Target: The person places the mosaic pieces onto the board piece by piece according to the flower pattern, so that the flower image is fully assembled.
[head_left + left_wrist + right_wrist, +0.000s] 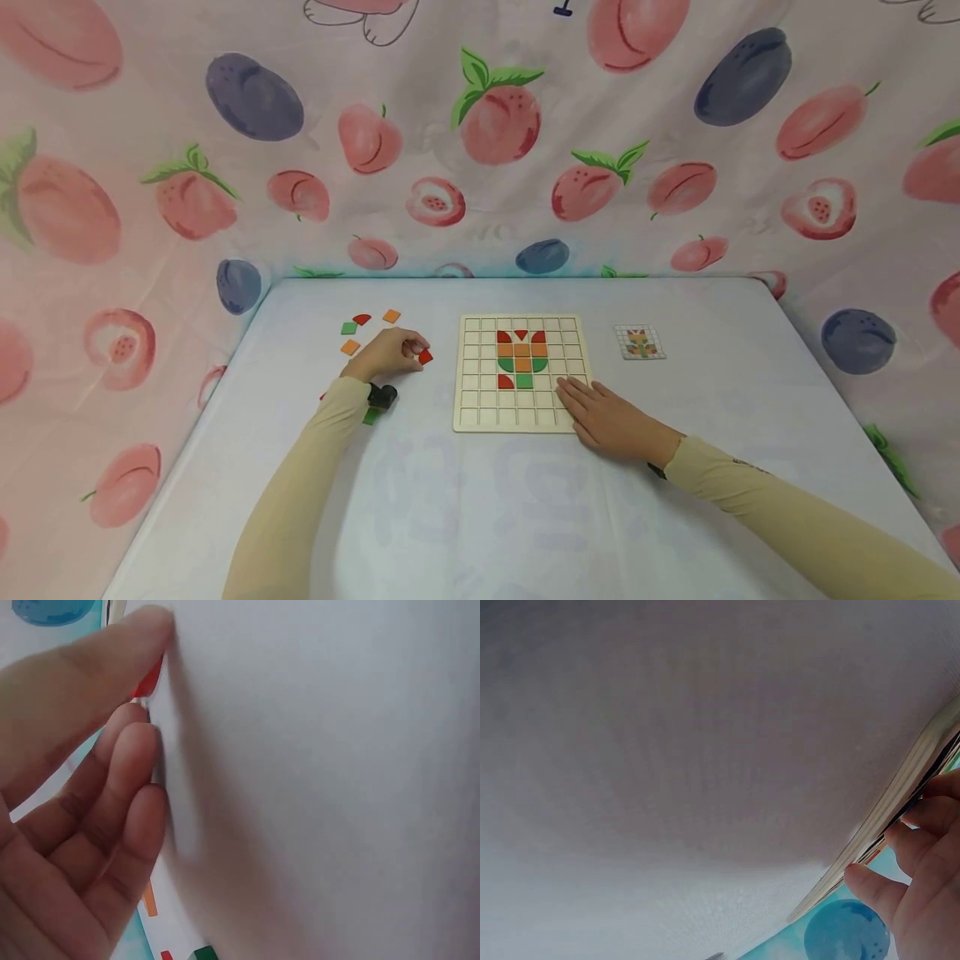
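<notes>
Table (480,517); left hand (390,354), red tile (425,357)

Red, orange, green tiles (521,358) fill beige board (468,412)

Both arms wear long, close-fitting beige sleeves reaching to the wrists; a small black camera unit (382,395) sits strapped at the left wrist; a dark band edge (657,471) shows at the right cuff; both hands are bare.
</notes>
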Demonstrator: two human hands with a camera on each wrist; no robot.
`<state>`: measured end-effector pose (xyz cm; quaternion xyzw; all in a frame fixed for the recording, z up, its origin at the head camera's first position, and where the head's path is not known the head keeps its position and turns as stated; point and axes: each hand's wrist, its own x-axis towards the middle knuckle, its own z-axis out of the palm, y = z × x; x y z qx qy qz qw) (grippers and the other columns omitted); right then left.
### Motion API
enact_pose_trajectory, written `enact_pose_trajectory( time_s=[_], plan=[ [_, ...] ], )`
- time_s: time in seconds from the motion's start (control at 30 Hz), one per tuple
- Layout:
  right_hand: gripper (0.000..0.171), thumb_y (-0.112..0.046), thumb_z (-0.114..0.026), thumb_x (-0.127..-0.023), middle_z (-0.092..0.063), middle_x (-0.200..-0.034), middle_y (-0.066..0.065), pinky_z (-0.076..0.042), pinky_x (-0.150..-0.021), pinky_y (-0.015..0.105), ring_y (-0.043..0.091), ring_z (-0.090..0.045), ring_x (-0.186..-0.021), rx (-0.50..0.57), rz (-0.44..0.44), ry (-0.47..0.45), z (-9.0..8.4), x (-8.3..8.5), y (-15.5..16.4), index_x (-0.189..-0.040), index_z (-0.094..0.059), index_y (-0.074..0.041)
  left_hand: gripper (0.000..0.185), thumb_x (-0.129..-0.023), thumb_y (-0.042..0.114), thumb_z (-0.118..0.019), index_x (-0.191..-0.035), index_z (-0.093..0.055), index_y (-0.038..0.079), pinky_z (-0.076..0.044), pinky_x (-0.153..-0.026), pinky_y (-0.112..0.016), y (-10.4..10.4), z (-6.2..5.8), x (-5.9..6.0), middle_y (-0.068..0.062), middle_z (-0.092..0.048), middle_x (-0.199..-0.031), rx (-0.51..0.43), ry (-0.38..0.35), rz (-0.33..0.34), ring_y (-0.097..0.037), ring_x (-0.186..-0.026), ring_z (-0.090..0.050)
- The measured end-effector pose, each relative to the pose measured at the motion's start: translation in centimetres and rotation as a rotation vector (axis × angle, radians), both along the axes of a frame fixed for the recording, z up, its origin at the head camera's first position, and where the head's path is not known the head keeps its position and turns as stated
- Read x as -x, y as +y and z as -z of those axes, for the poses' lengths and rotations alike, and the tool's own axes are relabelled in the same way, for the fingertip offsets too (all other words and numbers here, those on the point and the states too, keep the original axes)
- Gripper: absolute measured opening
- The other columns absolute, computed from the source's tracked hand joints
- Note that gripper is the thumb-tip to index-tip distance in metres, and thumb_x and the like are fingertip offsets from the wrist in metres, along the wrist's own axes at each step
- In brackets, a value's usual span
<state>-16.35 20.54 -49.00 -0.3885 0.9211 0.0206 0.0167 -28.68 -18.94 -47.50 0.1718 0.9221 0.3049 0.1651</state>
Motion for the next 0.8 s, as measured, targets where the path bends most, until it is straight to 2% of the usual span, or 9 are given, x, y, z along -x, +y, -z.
enact_pose_trajectory(
  time_s=[0.33,0.53,0.8],
  plan=[
    [0.054,-0.027,-0.043,-0.098,-0.034,-0.151,0.015,-0.035,-0.106,0.052,0.031,-0.034,-0.139,0.000,-0.004,-0.001,-0.2,-0.1,0.0,-0.144,-0.033,0.001,0.032,-0.076,0.010,-0.077,-0.106,-0.069,0.005,-0.047,-0.078,-0.027,0.4,-0.2,-0.2,-0.007,-0.066,-0.091,-0.026,0.031,-0.038,-0.016,-0.082,-0.057],
    [0.054,-0.026,-0.043,-0.098,-0.033,-0.151,0.016,-0.035,-0.107,0.052,0.031,-0.034,-0.139,-0.007,-0.008,-0.007,-0.5,-0.1,-0.2,-0.144,-0.033,0.001,0.034,-0.076,0.013,-0.078,-0.108,-0.068,0.005,-0.051,-0.084,-0.032,0.6,-0.2,-0.3,-0.008,-0.069,-0.099,-0.059,0.062,-0.045,-0.017,-0.088,-0.061],
    [0.054,-0.026,-0.043,-0.098,-0.035,-0.150,0.016,-0.035,-0.106,0.052,0.031,-0.035,-0.138,-0.012,-0.011,0.002,-0.4,-0.1,-0.1,-0.143,-0.034,0.002,0.036,-0.075,0.009,-0.078,-0.109,-0.068,0.001,-0.053,-0.084,-0.033,2.8,-0.8,-0.9,-0.012,-0.070,-0.101,-0.148,0.099,-0.029,-0.021,-0.090,-0.064]
  ],
)
